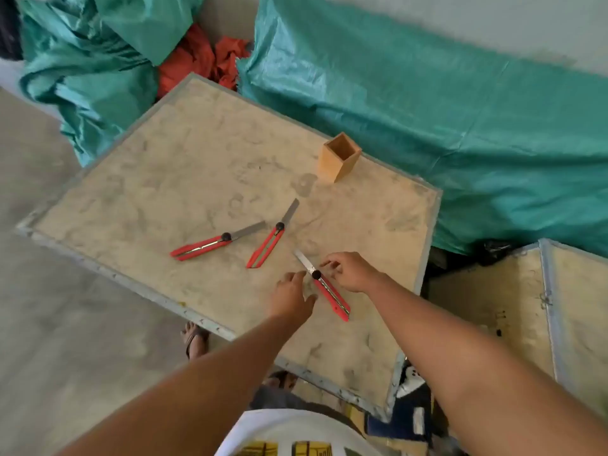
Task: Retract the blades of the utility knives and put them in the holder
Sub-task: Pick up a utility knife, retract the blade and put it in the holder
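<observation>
Both hands, the left hand (pixel 292 292) and right hand (pixel 348 271), hover with fingers loosely spread on either side of the nearest knife (pixel 324 286) lying blade-out on the table (pixel 164 179), seemingly about to grasp it, the holder (pixel 339 158) well apart

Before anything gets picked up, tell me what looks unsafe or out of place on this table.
All three red utility knives lie with blades extended: the left knife, the middle knife, and the near knife between the left hand and right hand. The wooden holder looks empty.
</observation>
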The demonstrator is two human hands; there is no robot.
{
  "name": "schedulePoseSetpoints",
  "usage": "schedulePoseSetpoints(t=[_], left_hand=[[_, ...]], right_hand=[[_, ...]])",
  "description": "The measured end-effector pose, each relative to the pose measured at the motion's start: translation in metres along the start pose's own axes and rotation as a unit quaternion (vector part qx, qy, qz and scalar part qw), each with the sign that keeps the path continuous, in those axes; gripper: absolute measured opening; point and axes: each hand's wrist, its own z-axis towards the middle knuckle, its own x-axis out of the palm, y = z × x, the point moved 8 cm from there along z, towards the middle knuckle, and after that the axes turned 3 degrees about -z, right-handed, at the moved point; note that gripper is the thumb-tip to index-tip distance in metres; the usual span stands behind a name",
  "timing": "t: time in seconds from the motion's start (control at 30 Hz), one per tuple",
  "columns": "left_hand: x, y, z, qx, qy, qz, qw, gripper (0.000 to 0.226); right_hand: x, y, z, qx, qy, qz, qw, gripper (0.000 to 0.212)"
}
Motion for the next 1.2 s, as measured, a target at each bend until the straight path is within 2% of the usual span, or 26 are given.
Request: schedulePoseSetpoints(t=[0.2, 0.37, 0.43, 0.63, 0.77, 0.87, 1.0, 1.1, 1.2], left_hand=[[0.032, 0.002, -0.017, -0.117, -0.028, -0.144, 0.982, 0.055], [0.041, -0.001, -0.016, -0.138, -0.04, -0.137, 0.98, 0.04], [0.041, -0.003, -0.013, -0.138, -0.042, -0.143, 0.979, 0.032], [0.044, -0.006, -0.008, -0.121, -0.014, -0.149, 0.981, 0.033], [0.039, -0.014, -0.003, -0.076, 0.018, -0.188, 0.979, 0.042], [0.021, -0.02, 0.0, -0.062, 0.048, -0.23, 0.97, 0.059], [-0.001, -0.027, 0.0, -0.065, 0.106, -0.344, 0.931, 0.048], [-0.013, -0.035, -0.002, -0.056, 0.162, -0.394, 0.903, 0.056], [-0.026, -0.043, -0.001, -0.032, 0.181, -0.409, 0.894, 0.058]], right_hand=[[0.016, 0.008, 0.009, -0.007, 0.051, 0.005, 0.999, 0.036], [0.017, 0.002, 0.017, -0.016, 0.034, 0.034, 0.999, 0.031], [0.018, -0.001, 0.017, -0.006, 0.027, 0.065, 0.998, 0.028], [0.021, -0.013, 0.011, 0.017, -0.008, 0.125, 0.992, 0.024], [0.006, -0.022, 0.003, 0.044, -0.055, 0.216, 0.974, 0.021], [-0.011, -0.025, -0.004, 0.05, -0.092, 0.28, 0.954, 0.022], [-0.029, -0.021, -0.015, 0.03, -0.131, 0.33, 0.934, 0.026], [-0.038, -0.017, -0.021, 0.009, -0.153, 0.357, 0.922, 0.029], [-0.047, -0.009, -0.025, -0.007, -0.163, 0.372, 0.914, 0.029]])
